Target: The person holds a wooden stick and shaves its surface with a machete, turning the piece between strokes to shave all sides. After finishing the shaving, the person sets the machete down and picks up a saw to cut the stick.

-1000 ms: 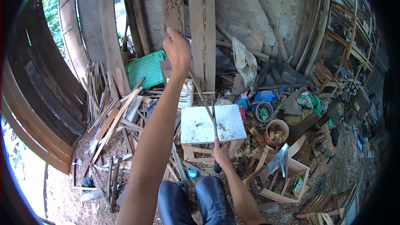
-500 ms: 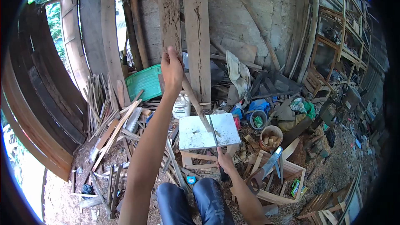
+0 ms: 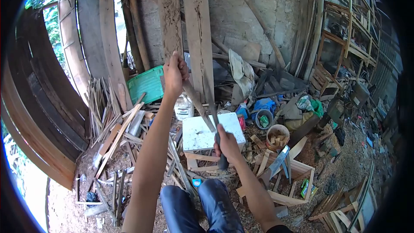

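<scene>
Left of the frame's centre, the left hand (image 3: 174,77) curls its fingers firmly around a wooden stick (image 3: 195,98) slanting down over a white desk (image 3: 194,138), while below centre the right hand (image 3: 228,146) wraps its fingers round a long knife's (image 3: 214,113) dark handle (image 3: 223,162).

Matt wooden stick (image 3: 196,102), dull metal-bladed knife (image 3: 214,116), rough masonry wall (image 3: 233,17)
</scene>
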The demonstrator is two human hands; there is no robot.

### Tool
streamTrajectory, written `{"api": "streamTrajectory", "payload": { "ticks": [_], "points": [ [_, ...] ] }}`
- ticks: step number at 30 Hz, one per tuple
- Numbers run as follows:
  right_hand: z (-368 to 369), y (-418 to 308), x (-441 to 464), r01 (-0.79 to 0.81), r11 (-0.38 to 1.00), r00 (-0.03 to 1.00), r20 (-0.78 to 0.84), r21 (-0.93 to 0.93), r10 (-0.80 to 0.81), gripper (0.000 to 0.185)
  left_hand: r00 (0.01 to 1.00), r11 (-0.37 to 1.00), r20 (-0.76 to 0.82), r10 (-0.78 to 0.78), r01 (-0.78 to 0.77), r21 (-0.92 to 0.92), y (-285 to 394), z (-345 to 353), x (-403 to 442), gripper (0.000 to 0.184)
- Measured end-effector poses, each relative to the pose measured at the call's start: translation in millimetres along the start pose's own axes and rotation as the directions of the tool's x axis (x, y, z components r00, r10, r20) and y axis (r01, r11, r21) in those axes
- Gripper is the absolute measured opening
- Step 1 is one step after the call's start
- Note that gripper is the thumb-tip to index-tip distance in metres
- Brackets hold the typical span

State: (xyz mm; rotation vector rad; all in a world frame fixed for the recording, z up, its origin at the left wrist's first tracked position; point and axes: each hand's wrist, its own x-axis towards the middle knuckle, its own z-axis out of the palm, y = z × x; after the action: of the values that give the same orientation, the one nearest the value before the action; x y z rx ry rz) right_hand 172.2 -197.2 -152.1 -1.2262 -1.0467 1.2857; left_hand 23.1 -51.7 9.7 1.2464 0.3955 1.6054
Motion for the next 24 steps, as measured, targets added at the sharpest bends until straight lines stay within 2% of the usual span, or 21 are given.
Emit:
{"api": "streamTrajectory", "payload": {
  "ticks": [2,4,6,7,8,10,12,14,15,16,18,20,21,22,24],
  "points": [
    [10,-29,-3,0.120,0.991,0.991,-0.064,0.058,-0.117,0.059,0.999,0.998,-0.021,0.044,-0.043,0.054,1,4,-4,0.038],
    [17,-25,8,0.251,0.966,0.961,-0.136,0.066,-0.240,0.059,0.999,0.998,-0.027,0.031,-0.029,0.058,-1,5,-2,0.039],
    [28,26,36,0.298,0.953,0.931,-0.208,-0.049,-0.302,0.058,0.999,0.998,-0.032,0.017,-0.016,0.055,-3,10,-1,0.041],
    [29,34,31,0.064,0.998,0.997,-0.048,0.011,-0.063,0.057,0.999,0.996,-0.034,0.038,-0.035,0.079,-6,15,-1,0.041],
    [26,39,31,0.063,0.998,0.997,-0.049,0.011,-0.062,0.057,0.998,0.993,-0.033,0.062,-0.058,0.102,-5,18,1,0.041],
    [13,44,32,-0.202,0.979,0.975,-0.088,0.024,0.204,0.056,0.999,0.996,0.022,0.028,-0.029,0.086,-6,12,5,0.042],
    [4,32,33,-0.209,0.978,0.974,-0.081,0.018,0.209,0.056,0.992,0.997,0.117,-0.038,0.030,0.071,-9,14,11,0.042],
    [-1,8,23,-0.163,0.978,0.986,-0.007,0.128,0.165,0.057,0.994,0.998,0.102,-0.039,0.033,0.059,-10,22,9,0.042],
    [4,-7,17,-0.089,0.988,0.995,-0.028,0.125,0.093,0.058,0.994,0.997,0.109,-0.034,0.026,0.074,-10,26,10,0.042],
    [6,-14,16,-0.093,0.988,0.995,-0.033,0.123,0.098,0.058,0.993,0.996,0.110,-0.032,0.022,0.091,-11,29,11,0.042],
    [13,-21,17,0.235,0.963,0.970,-0.090,0.135,-0.224,0.060,0.993,0.996,0.108,-0.037,0.028,0.087,-11,31,13,0.043],
    [21,4,37,0.342,0.938,0.915,-0.245,0.048,-0.321,0.063,0.995,0.995,0.093,-0.041,0.033,0.092,-13,33,10,0.043],
    [22,19,46,0.119,0.986,0.981,-0.166,0.120,-0.098,0.062,0.995,0.996,0.094,-0.044,0.036,0.083,-13,37,10,0.043],
    [22,29,49,-0.111,0.979,0.989,-0.073,0.171,0.125,0.062,0.994,0.997,0.098,-0.045,0.038,0.073,-12,37,10,0.042],
    [16,29,48,-0.158,0.961,0.985,-0.034,0.227,0.170,0.060,0.998,0.996,0.053,-0.023,0.019,0.086,-10,30,12,0.037]
  ]
}}
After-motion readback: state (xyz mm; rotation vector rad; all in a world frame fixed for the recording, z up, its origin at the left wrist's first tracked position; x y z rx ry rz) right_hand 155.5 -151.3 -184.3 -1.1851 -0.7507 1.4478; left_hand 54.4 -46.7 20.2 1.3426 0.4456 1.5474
